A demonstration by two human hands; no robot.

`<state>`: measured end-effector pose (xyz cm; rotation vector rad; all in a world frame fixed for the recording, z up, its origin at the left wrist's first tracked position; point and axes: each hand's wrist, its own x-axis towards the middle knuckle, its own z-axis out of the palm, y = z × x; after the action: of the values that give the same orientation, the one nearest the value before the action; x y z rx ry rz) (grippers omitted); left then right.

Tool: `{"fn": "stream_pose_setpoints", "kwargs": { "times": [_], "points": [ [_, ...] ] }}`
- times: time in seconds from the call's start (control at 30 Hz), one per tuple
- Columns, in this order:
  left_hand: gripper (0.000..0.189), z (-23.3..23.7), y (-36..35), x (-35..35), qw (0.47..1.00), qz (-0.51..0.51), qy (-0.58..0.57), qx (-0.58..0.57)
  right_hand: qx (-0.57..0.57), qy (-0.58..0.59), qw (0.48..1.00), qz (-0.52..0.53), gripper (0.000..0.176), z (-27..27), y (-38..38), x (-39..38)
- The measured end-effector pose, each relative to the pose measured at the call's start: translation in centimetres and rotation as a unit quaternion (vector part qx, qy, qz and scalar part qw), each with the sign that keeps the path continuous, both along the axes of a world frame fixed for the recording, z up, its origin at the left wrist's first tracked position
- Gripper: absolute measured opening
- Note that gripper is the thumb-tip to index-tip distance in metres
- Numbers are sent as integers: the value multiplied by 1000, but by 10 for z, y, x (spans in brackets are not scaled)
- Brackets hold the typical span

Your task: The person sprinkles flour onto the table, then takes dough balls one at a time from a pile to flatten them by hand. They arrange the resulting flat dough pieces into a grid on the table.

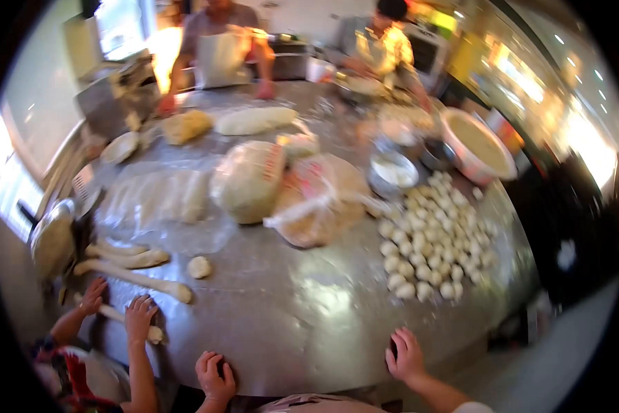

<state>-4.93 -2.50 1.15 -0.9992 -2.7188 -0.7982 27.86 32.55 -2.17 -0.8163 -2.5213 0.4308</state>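
Note:
My left hand (215, 377) rests at the near edge of the metal table (282, 344), fingers loosely bent, thumb apart, holding nothing. Farther right along the same edge lies my right hand (406, 354), also empty, with a gap between thumb and fingers. Many small white dough balls (437, 241) are spread beyond my right hand. A short round dough piece (199, 267) lies beyond my left hand. In the middle sit a wrapped dough mass (249, 180) and a plastic bag (323, 206) with pale brown contents.
At left, a co-worker's hands (141, 318) touch a dough strip (111, 313), near longer dough ropes (141, 279). Plastic-covered dough pieces (158, 196) lie behind. A metal bowl (393, 172) and a large tub (478, 144) stand back right. Two people are across the table.

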Motion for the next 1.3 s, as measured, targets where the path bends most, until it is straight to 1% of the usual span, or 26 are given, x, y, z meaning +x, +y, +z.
{"fn": "stream_pose_setpoints", "kwargs": {
  "times": [0.07, 0.1, 0.2, 0.3, 0.37, 0.47, 0.5, 0.77, 0.87, 0.93, 0.97, 1.0, 1.07, 1.1, 1.17, 1.2, 1.23, 1.3],
  "points": [
    [24, -15, 18, 34, 999, 20, -37, 32, 14, -14, 1000, -12, 39, 29, 17, 30],
    [22, -19, 31, 47, 999, 17, -31, 35, 26, -13, 999, -13, 38, 38, 27, 42],
    [20, -22, 25, 41, 999, 5, -33, 27, 13, 24, 999, -23, 34, 27, 25, 41],
    [19, -25, 25, 41, 999, -16, -36, 38, 16, 55, 998, -28, 31, 31, 25, 46],
    [19, -22, 28, 44, 998, -29, -24, 52, 22, 72, 997, -27, 29, 31, 24, 48],
    [18, -16, 29, 46, 997, -35, -36, 65, 30, 101, 994, -20, 27, 26, 22, 50],
    [17, -21, 28, 44, 998, -36, -6, 56, 35, 107, 993, -24, 27, 25, 23, 50],
    [17, -27, 30, 42, 1000, -17, 16, 12, 24, 132, 991, -24, 28, 21, 26, 54],
    [17, -31, 30, 38, 1000, 15, 14, -17, 21, 129, 991, -25, 32, 18, 28, 57],
    [17, -31, 32, 38, 999, 39, 9, -23, 5, 143, 989, -34, 31, 14, 28, 58],
    [16, -37, 28, 31, 999, 28, 9, -37, -13, 150, 988, -31, 30, 18, 26, 60],
    [17, -42, 26, 29, 998, 36, 31, -39, -28, 156, 987, -22, 29, 23, 30, 60],
    [19, -48, 29, 32, 994, 75, 44, -59, -73, 153, 986, 0, 28, 29, 35, 63],
    [22, -50, 33, 38, 991, 112, 33, -70, -78, 150, 986, 4, 26, 28, 37, 63],
    [30, -52, 59, 42, 976, 183, 27, -112, -103, 145, 984, 1, 25, 28, 36, 64],
    [34, -53, 75, 48, 971, 192, 41, -133, -106, 143, 984, 4, 24, 32, 41, 63],
    [37, -46, 100, 57, 972, 196, 31, -123, -99, 149, 984, 9, 22, 38, 48, 60],
    [42, -36, 152, 78, 975, 193, 8, -110, -228, 157, 961, 17, 20, 45, 67, 53]
  ]
}}
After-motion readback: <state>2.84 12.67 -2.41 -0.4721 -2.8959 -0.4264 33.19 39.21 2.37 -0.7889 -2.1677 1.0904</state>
